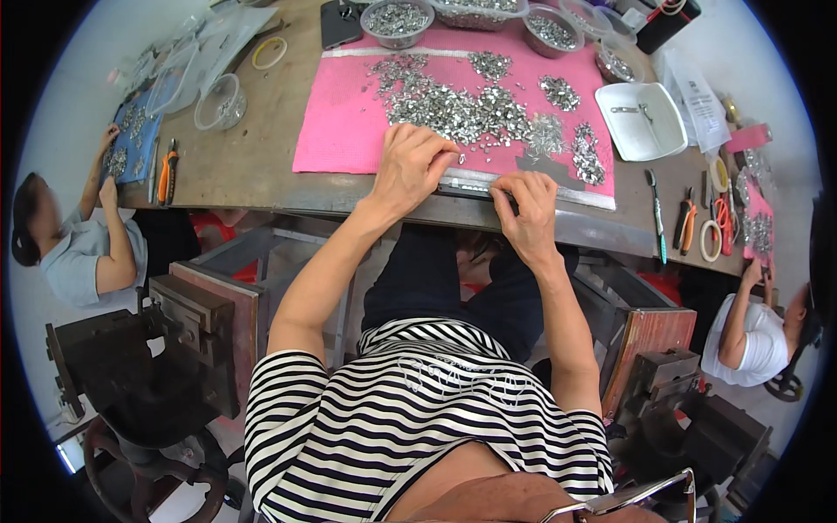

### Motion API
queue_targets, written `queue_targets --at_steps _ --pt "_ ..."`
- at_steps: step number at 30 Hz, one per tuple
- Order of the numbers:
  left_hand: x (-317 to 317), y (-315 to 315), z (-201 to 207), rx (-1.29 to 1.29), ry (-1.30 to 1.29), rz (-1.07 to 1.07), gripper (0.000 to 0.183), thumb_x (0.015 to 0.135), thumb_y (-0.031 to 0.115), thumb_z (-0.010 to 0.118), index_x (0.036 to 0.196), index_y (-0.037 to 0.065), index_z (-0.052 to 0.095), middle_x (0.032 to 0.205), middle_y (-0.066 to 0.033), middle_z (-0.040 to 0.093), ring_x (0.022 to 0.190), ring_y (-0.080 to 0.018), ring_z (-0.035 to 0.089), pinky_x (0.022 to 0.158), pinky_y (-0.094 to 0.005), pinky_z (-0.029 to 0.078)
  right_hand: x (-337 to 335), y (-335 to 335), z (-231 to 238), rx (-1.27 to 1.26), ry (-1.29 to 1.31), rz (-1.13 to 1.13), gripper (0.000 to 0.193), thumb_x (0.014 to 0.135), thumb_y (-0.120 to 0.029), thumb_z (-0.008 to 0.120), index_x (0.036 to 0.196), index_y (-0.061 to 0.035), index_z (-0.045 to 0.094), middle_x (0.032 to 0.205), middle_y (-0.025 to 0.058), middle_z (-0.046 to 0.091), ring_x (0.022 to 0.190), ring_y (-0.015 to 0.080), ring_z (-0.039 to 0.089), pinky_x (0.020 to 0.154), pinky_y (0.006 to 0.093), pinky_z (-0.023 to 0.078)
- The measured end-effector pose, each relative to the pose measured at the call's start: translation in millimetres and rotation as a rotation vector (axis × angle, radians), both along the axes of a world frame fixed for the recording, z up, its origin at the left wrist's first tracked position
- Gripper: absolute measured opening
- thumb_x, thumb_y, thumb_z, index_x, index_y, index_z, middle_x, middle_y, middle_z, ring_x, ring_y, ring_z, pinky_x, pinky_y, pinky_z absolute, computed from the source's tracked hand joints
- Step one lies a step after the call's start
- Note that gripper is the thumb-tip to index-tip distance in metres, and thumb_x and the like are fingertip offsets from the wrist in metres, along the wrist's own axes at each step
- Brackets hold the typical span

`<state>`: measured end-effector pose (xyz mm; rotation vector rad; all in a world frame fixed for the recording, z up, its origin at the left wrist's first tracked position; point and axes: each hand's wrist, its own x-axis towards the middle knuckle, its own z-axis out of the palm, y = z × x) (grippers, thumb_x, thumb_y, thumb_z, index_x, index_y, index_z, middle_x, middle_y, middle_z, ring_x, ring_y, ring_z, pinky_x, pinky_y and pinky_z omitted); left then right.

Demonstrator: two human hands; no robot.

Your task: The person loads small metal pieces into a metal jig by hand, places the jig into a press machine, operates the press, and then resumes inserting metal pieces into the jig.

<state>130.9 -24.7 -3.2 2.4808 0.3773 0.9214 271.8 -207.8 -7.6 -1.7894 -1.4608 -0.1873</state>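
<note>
My left hand (410, 167) is closed, thumb and forefinger pinched at the front edge of the pink cloth (340, 118). A tiny shiny metal piece (460, 159) shows right at those fingertips. Along the table edge lies a narrow metal strip (466, 186) with small pieces lined up on it. My right hand (527, 205) is closed with its bent fingertips on the strip's right end. Just beyond both hands spreads a large heap of small silvery metal pieces (462, 112), with smaller piles (587, 155) to the right. A grey flat patch (551, 170) lies near my right hand.
Plastic tubs of metal pieces (397, 21) stand at the back. A white tray (641, 120) holds small metal parts. Orange-handled pliers (168, 177) lie left; a toothbrush (658, 218) and more pliers (685, 225) lie right. One person (91, 253) works at each side.
</note>
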Motion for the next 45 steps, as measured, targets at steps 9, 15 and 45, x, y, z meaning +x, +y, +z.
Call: queue_targets --at_steps 9,15,45 --pt "8 9 2 0.136 0.137 -0.108 0.01 0.084 0.022 0.076 0.094 0.017 0.078 0.088 0.0009 0.062 0.095 -0.0203 0.057 0.1 -0.0462 0.033 1 -6 16 -0.066 -0.235 0.063 0.017 0.083 -0.008 0.075 0.098 -0.0088 0.069 0.098 0.0014 0.066 0.096 0.0212 0.063 0.103 0.0472 0.039" --pt "11 21 1 0.148 0.199 -0.214 0.007 0.086 0.021 0.074 0.092 0.019 0.077 0.088 0.0005 0.061 0.098 -0.0205 0.056 0.1 -0.0461 0.033 2 -5 15 -0.09 -0.3 0.091 0.02 0.081 -0.007 0.073 0.1 -0.0083 0.067 0.1 0.0038 0.064 0.098 0.0226 0.062 0.104 0.0483 0.04" --pt "19 -50 -3 -0.258 -0.102 -0.252 0.005 0.093 0.002 0.061 0.097 0.0 0.059 0.087 -0.0121 0.059 0.082 -0.0311 0.054 0.078 -0.0419 0.044 49 41 5 -0.202 -0.064 0.005 0.01 0.083 -0.014 0.076 0.087 -0.0072 0.071 0.077 0.0048 0.065 0.08 0.026 0.063 0.08 0.0407 0.042"
